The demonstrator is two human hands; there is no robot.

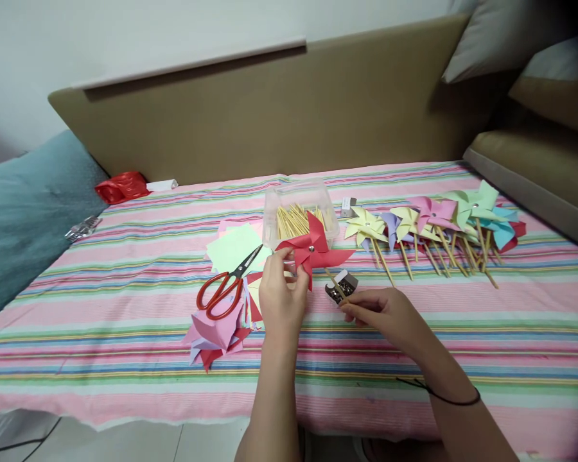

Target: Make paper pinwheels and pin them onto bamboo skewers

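Observation:
A red paper pinwheel with a metal pin at its centre is up in front of me. My left hand pinches one of its blades on the left side. Between the fingertips of my right hand is the lower end of a thin wooden stick, which slants up toward the pinwheel. Whether the stick is joined to the pinwheel is hard to make out. Just beyond my right fingers lies a small open box of metal pins. A clear plastic box of wooden sticks stands behind the pinwheel.
Orange-handled scissors lie on pale green paper squares, left of my hands. Nearer me are folded paper pieces. Several pinwheels on sticks lie at the right. A red plastic bag sits at the far left of the striped cloth.

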